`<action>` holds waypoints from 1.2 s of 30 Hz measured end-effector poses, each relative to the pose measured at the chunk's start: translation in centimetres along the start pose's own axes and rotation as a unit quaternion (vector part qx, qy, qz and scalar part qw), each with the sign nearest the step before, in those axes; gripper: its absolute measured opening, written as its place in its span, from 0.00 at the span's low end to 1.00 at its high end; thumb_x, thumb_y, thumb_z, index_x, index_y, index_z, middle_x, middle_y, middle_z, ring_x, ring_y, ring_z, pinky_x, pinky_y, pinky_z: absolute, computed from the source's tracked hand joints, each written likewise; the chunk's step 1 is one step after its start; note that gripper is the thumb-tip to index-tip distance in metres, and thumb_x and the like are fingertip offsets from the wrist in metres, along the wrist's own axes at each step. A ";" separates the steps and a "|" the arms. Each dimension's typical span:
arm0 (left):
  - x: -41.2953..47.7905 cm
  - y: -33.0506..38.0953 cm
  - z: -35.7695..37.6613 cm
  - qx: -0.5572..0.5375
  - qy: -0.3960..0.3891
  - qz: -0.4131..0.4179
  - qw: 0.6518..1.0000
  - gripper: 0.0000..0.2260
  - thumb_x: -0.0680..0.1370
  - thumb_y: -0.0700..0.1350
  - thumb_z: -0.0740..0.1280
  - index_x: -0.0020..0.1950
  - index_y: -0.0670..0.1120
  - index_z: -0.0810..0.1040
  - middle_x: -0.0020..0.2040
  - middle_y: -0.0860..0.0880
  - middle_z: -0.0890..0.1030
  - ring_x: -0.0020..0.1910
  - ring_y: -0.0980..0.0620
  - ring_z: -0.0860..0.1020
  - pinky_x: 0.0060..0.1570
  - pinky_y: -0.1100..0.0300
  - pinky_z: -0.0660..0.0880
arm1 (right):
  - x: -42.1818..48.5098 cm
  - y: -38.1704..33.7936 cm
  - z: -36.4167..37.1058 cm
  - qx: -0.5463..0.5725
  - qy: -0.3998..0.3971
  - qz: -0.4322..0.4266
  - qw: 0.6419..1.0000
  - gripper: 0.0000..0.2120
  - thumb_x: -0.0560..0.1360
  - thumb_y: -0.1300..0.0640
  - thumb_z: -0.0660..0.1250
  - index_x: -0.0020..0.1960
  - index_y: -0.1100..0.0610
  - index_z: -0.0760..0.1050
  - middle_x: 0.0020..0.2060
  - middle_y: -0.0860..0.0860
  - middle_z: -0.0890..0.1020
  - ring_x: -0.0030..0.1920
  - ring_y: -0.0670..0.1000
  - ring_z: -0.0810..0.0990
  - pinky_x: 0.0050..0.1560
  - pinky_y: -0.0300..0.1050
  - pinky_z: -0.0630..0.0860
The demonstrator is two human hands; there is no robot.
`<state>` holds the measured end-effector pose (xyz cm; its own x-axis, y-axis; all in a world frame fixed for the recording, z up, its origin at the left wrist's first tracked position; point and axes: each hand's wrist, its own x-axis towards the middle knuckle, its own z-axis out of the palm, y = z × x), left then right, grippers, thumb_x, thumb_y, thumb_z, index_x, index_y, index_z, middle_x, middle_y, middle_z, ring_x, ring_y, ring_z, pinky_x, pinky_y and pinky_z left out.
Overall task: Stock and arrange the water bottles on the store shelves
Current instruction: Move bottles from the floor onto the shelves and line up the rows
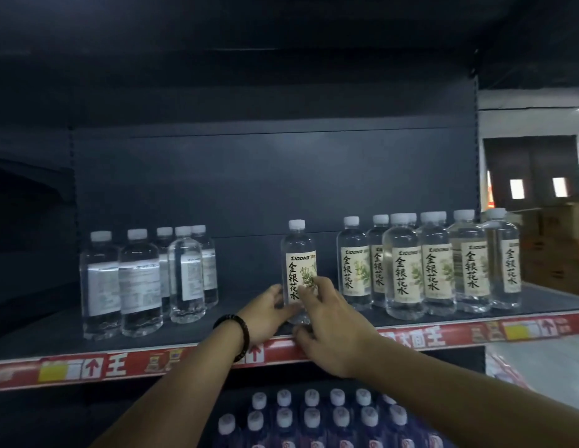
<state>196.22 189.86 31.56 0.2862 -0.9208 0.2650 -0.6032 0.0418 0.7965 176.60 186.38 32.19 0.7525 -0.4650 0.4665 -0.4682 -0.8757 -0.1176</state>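
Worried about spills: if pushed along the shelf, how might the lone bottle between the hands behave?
The lone bottle looks full, so probably heavy for its size. Tall and narrow, it may tip if pushed high. Smooth plastic may slip.

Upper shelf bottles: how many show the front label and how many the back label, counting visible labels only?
Front-label bottles: 7, including the held bottle
Back-label bottles: 5
Total: 12; extra caps suggest hidden ones.
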 end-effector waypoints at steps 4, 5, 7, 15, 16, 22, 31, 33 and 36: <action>1.5 1.7 2.6 -0.017 -0.027 0.012 0.999 0.29 0.80 0.53 0.73 0.75 0.49 0.63 0.64 0.58 0.83 0.63 0.58 0.82 0.66 0.53 0.78 | -1.1 2.4 -1.2 0.041 0.008 0.042 0.998 0.30 0.82 0.45 0.63 0.80 0.56 0.62 0.81 0.54 0.54 0.79 0.61 0.64 0.79 0.53 0.65; 1.6 2.2 3.4 -0.018 -0.030 0.014 0.999 0.27 0.80 0.52 0.73 0.74 0.50 0.63 0.63 0.58 0.83 0.62 0.59 0.82 0.63 0.56 0.79 | -1.4 3.1 -1.5 0.045 0.011 0.048 0.998 0.31 0.82 0.45 0.63 0.80 0.55 0.62 0.81 0.54 0.54 0.79 0.61 0.65 0.79 0.53 0.65; 2.0 2.7 4.5 -0.021 -0.034 0.022 0.999 0.27 0.79 0.54 0.73 0.72 0.50 0.64 0.62 0.58 0.84 0.60 0.58 0.83 0.63 0.54 0.80 | -2.3 4.2 -1.8 0.047 0.019 0.051 0.997 0.32 0.81 0.44 0.63 0.82 0.54 0.60 0.81 0.53 0.53 0.78 0.60 0.67 0.79 0.53 0.65; 2.9 5.3 9.0 -0.022 0.009 0.039 0.999 0.16 0.84 0.51 0.69 0.69 0.51 0.71 0.56 0.52 0.84 0.53 0.56 0.83 0.45 0.62 0.78 | -4.6 6.5 -2.7 0.031 0.046 0.069 0.996 0.27 0.83 0.49 0.63 0.79 0.55 0.62 0.79 0.54 0.53 0.80 0.61 0.60 0.78 0.53 0.64; 3.0 5.6 9.6 -0.029 0.013 0.041 0.999 0.15 0.84 0.50 0.69 0.69 0.50 0.72 0.55 0.52 0.84 0.51 0.56 0.83 0.43 0.63 0.77 | -4.7 6.8 -2.9 0.032 0.045 0.074 0.996 0.27 0.83 0.48 0.63 0.78 0.55 0.63 0.79 0.54 0.54 0.79 0.61 0.62 0.78 0.53 0.64; 3.3 6.0 11.3 -0.024 0.048 0.050 0.997 0.13 0.83 0.53 0.68 0.67 0.53 0.74 0.50 0.58 0.84 0.47 0.61 0.82 0.44 0.62 0.78 | -5.1 7.9 -2.9 0.029 0.031 0.091 0.995 0.24 0.81 0.49 0.63 0.74 0.56 0.66 0.77 0.54 0.55 0.76 0.61 0.66 0.75 0.55 0.70; 1.8 5.1 9.1 0.046 0.108 0.059 0.991 0.11 0.82 0.53 0.69 0.63 0.51 0.77 0.51 0.55 0.85 0.49 0.58 0.83 0.48 0.65 0.77 | -4.6 6.1 -2.5 -0.008 0.074 0.080 0.994 0.21 0.81 0.50 0.62 0.72 0.54 0.68 0.65 0.54 0.66 0.67 0.56 0.70 0.68 0.53 0.75; 0.6 3.9 6.6 0.100 0.153 0.076 0.980 0.07 0.82 0.51 0.69 0.59 0.53 0.80 0.48 0.57 0.84 0.48 0.60 0.82 0.46 0.69 0.75 | -3.5 5.1 -2.1 0.015 0.077 0.066 0.995 0.20 0.81 0.51 0.63 0.71 0.54 0.69 0.64 0.53 0.68 0.66 0.56 0.71 0.67 0.53 0.74; -2.0 1.1 1.7 0.153 0.236 0.072 0.957 0.08 0.83 0.54 0.67 0.45 0.55 0.81 0.40 0.57 0.84 0.41 0.60 0.82 0.41 0.62 0.76 | -1.6 2.9 -0.6 0.085 0.085 0.042 0.992 0.21 0.80 0.51 0.65 0.72 0.53 0.70 0.65 0.51 0.70 0.65 0.53 0.72 0.69 0.49 0.72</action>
<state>193.68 191.03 30.99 0.4451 -0.6327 0.6338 -0.8304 -0.0266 0.5566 173.73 184.69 31.61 0.6191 -0.5208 0.5877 -0.4298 -0.8511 -0.3015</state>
